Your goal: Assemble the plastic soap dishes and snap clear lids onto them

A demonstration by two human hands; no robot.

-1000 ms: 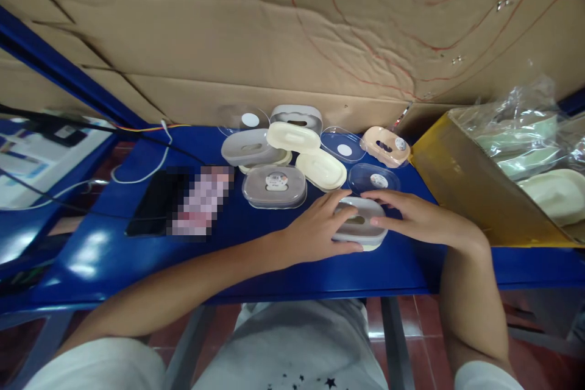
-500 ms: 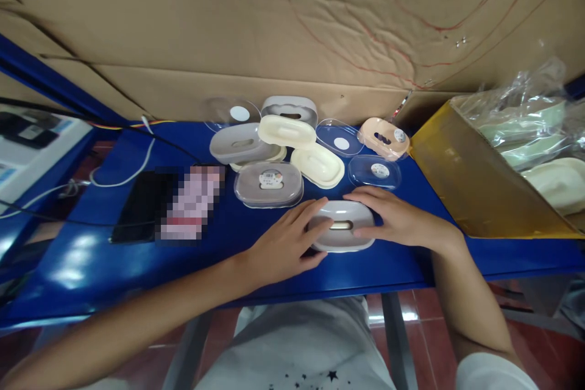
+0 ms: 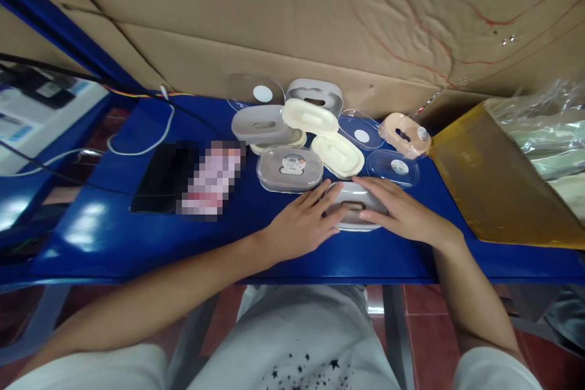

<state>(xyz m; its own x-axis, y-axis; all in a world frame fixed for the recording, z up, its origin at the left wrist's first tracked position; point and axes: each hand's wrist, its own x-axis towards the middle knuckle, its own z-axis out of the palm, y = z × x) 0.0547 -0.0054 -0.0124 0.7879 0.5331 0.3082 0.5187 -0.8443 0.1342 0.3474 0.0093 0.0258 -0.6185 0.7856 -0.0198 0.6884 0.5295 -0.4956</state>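
Observation:
A grey oval plastic box point(image 3: 354, 220) with a slot in its top sits on the blue table, close to the front edge. From the left, my left hand point(image 3: 306, 225) holds its end, fingers on the top and thumb near the slot. My right hand point(image 3: 402, 210) grips the opposite end, with fingers along the far rim and one fingertip beside the slot. The palms hide both ends of the box. Just beyond and to the left lies a similar grey box point(image 3: 289, 173) under a clear cover with a label. Cream oval trays point(image 3: 338, 155) lie behind.
Behind are clear lids point(image 3: 361, 130), a peach box point(image 3: 405, 135) and more grey covers point(image 3: 258, 125). At right stands a yellow-brown carton point(image 3: 493, 183) holding plastic-wrapped pieces. A black phone-like slab point(image 3: 155, 180), a blurred pink item point(image 3: 210, 180) and a white cable point(image 3: 137, 149) lie left.
The camera view has shifted, so the table's contents appear higher and farther right. Both hands stay on the grey box. Its slot looked pale before and looks darker now.

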